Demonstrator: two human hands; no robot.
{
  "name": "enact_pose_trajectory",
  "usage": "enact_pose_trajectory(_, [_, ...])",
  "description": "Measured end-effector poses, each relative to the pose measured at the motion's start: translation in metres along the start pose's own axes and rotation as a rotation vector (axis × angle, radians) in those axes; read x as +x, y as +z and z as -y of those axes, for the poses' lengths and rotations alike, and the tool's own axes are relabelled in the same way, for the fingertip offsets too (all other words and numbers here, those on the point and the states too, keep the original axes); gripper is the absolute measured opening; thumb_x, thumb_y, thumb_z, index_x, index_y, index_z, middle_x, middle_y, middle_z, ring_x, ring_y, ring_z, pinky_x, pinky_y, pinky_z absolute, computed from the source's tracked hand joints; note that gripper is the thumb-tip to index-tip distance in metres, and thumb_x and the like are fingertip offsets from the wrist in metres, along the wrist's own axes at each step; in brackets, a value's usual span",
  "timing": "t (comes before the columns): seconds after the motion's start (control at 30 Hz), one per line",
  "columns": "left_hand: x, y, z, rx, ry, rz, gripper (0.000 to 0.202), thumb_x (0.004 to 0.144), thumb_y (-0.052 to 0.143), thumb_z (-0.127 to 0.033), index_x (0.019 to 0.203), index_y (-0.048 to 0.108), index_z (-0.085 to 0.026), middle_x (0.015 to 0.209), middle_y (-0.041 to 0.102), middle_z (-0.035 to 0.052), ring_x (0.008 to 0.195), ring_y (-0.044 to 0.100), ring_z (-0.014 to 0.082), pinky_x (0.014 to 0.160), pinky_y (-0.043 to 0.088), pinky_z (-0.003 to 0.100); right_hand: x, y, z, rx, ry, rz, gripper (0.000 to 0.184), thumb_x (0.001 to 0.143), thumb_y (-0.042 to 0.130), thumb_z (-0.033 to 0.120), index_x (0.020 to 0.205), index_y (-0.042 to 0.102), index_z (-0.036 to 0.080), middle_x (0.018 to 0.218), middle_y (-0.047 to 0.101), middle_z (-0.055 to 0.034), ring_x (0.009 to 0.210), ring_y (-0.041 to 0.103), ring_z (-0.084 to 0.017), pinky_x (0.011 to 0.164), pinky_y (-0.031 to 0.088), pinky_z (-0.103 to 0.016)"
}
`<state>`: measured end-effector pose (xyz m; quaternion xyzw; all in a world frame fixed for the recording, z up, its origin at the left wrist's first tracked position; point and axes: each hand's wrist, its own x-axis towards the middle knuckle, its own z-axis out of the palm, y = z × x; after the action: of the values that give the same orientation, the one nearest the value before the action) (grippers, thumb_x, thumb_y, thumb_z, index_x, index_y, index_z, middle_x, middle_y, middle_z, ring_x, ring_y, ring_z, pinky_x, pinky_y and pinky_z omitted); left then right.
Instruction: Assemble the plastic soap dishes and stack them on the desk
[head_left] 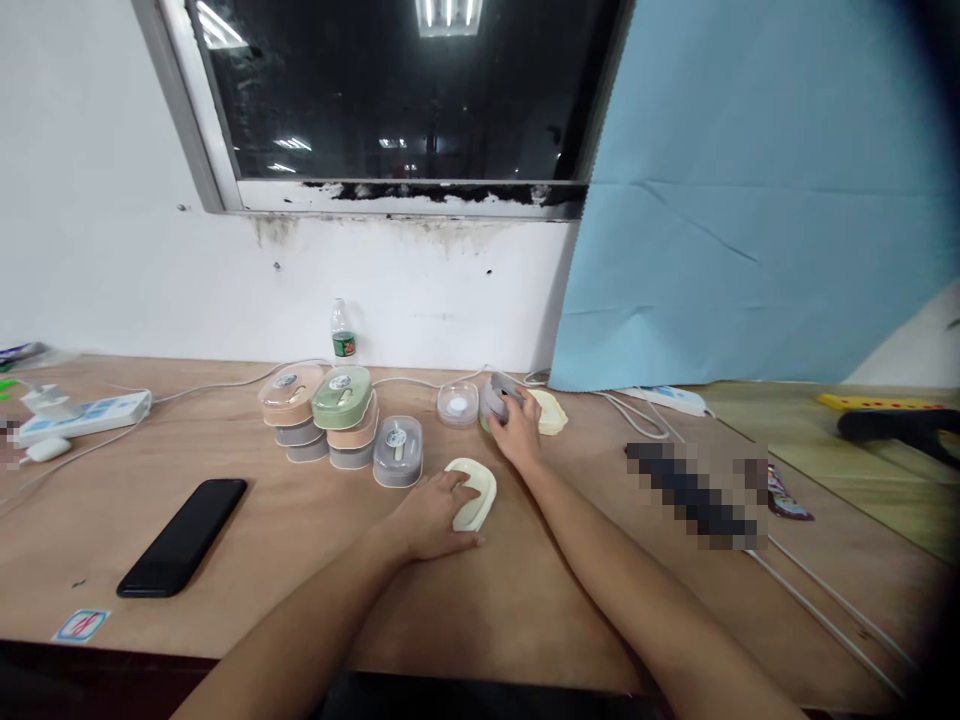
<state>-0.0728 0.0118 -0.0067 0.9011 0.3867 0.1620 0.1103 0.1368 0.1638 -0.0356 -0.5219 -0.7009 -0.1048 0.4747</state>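
Note:
My left hand (437, 512) is on a cream oval plastic dish (486, 488) lying on the table, fingers bent over its near left side and thumb along its lower edge. Farther back, my right hand (516, 430) has its fingers closed round a grey plastic box part (499, 388) at the top of a small stack. Part of that stack is hidden by the hand. Just left of it is a clear lid (457, 403). Cream plastic pieces (551, 412) lie to its right. A grey box with a clear lid (398, 453) sits left of the cream dish.
Stacked lidded boxes, peach (289, 400) and green (341, 402) on top, stand at the left. Behind them is a plastic bottle (343, 335). A black phone (182, 537) lies front left. Power strips (97, 415) and cables run along the back and right.

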Motion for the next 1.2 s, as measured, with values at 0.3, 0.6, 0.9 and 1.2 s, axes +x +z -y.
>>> enact_pose_trajectory(0.3, [0.0003, -0.0018, -0.001, 0.013, 0.01, -0.004, 0.066, 0.076, 0.059, -0.059, 0.129, 0.051, -0.021, 0.138, 0.045, 0.0134, 0.121, 0.047, 0.0309, 0.101, 0.039, 0.045, -0.0004, 0.0032, -0.0066, 0.041, 0.024, 0.033, 0.038, 0.075, 0.06, 0.027, 0.112, 0.06, 0.016, 0.131, 0.036, -0.0161, 0.125, 0.035, -0.032, 0.106, 0.032, -0.049])
enact_pose_trajectory(0.6, [0.0002, -0.0015, -0.0004, 0.023, 0.013, -0.002, 0.067, 0.076, 0.059, -0.058, 0.13, 0.05, -0.02, 0.137, 0.046, 0.0136, 0.12, 0.048, 0.0301, 0.101, 0.04, 0.043, 0.0001, -0.0015, 0.0008, 0.011, -0.019, 0.026, 0.039, 0.071, 0.057, 0.018, 0.109, 0.063, 0.018, 0.131, 0.037, -0.0137, 0.124, 0.036, -0.032, 0.104, 0.033, -0.05])
enact_pose_trajectory(0.9, [-0.0003, -0.0049, -0.0023, 0.014, 0.021, -0.015, 0.061, 0.079, 0.058, -0.053, 0.13, 0.05, -0.02, 0.136, 0.046, 0.0123, 0.12, 0.048, 0.0287, 0.101, 0.04, 0.042, 0.002, -0.0005, -0.0036, 0.05, 0.015, -0.009, 0.041, 0.067, 0.057, 0.015, 0.107, 0.065, 0.018, 0.132, 0.036, -0.0132, 0.124, 0.035, -0.031, 0.106, 0.032, -0.049])
enact_pose_trajectory(1.2, [-0.0004, -0.0042, -0.0019, -0.002, 0.031, -0.017, 0.06, 0.079, 0.058, -0.052, 0.129, 0.05, -0.021, 0.136, 0.047, 0.0121, 0.12, 0.048, 0.0297, 0.1, 0.04, 0.044, 0.0023, -0.0056, 0.0011, -0.025, -0.008, 0.011, 0.035, 0.067, 0.056, 0.013, 0.099, 0.067, 0.021, 0.135, 0.035, -0.0103, 0.124, 0.033, -0.031, 0.104, 0.032, -0.052])
